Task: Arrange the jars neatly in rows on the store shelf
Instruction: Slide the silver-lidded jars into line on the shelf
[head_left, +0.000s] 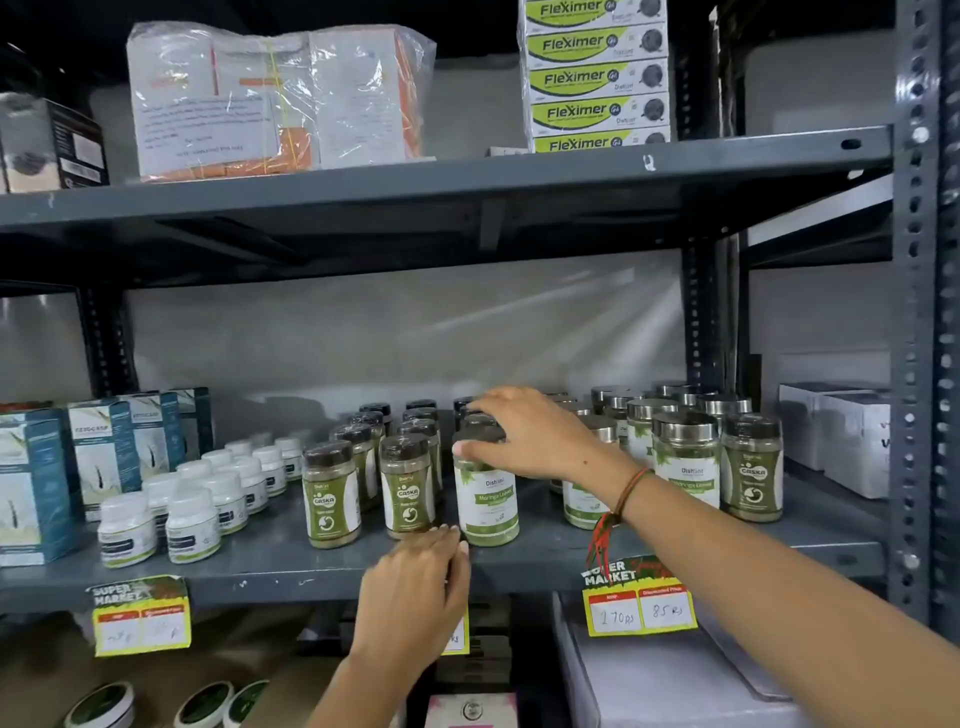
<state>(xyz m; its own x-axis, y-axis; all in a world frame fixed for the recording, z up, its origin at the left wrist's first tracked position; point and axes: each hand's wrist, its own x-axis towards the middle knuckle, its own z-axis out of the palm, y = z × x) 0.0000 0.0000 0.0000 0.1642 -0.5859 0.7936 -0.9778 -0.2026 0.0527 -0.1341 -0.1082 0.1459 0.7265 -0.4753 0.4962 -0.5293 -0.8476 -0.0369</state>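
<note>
Two dark-lid rows (363, 467) look done, right hand (524, 441) gripping the Moringa jar (485, 499) lid, left hand (415, 587) loosely curled, steel-lid jars (685, 457) left.

Green Fleximer boxes (597, 78) are sitting stacked on the upper shelf beside a plastic-wrapped bundle (275, 98); blue cartons (98, 452) are standing left, price tags (641, 608) hanging below.

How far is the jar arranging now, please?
Done: dark-lid jars stand in straight rows, like the white bottles. In hand: the right hand grips the Moringa jar by its top; the left hand rests at the shelf edge. Left: the steel-lid jars stand loosely grouped.
</note>
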